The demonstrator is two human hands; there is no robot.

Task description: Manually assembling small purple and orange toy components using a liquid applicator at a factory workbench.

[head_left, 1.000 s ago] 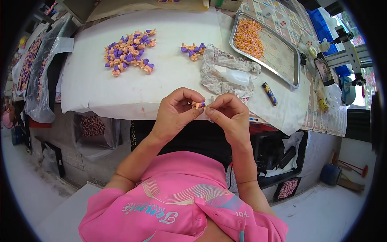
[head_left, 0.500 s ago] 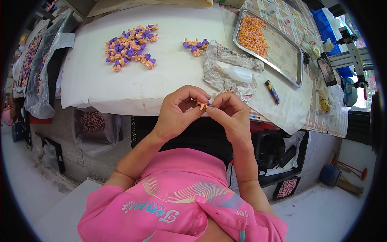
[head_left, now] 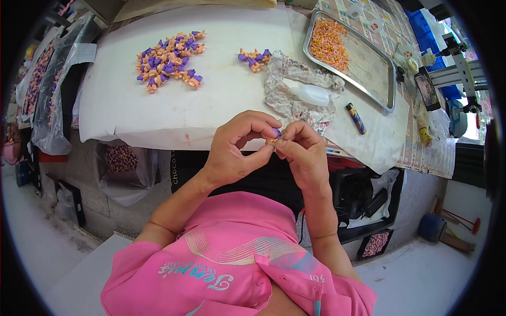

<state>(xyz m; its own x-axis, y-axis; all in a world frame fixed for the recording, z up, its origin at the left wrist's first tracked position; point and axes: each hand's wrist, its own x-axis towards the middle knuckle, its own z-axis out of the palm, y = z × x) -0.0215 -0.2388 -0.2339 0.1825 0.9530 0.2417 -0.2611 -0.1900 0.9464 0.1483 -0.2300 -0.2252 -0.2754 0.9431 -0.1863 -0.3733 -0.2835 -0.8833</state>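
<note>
Just off the table's near edge, my left hand (head_left: 237, 145) pinches a small peach-and-purple plastic figure piece (head_left: 276, 134) between thumb and forefinger. My right hand (head_left: 303, 155) is closed in a pinch right against the piece's right side. What sits between its fingertips is too small and covered to make out. A pile of similar peach-and-purple pieces (head_left: 168, 60) lies on the white sheet at the far left. A smaller cluster of figure pieces (head_left: 255, 59) rests ahead of my hands. Small orange-and-pink parts (head_left: 328, 45) fill the left side of a metal tray (head_left: 392, 90).
Beyond my right hand lie a crumpled patterned cloth (head_left: 279, 87), a white plastic bottle (head_left: 311, 95) on it and a dark blue-and-yellow tube (head_left: 356, 118). A phone (head_left: 427, 89) on a metal stand is at the right. A plastic-lined bin (head_left: 124, 171) stands below left.
The piece has turned in my fingers: its purple part now points up and away. My right fingertips have shifted slightly and curled closer around its side.
</note>
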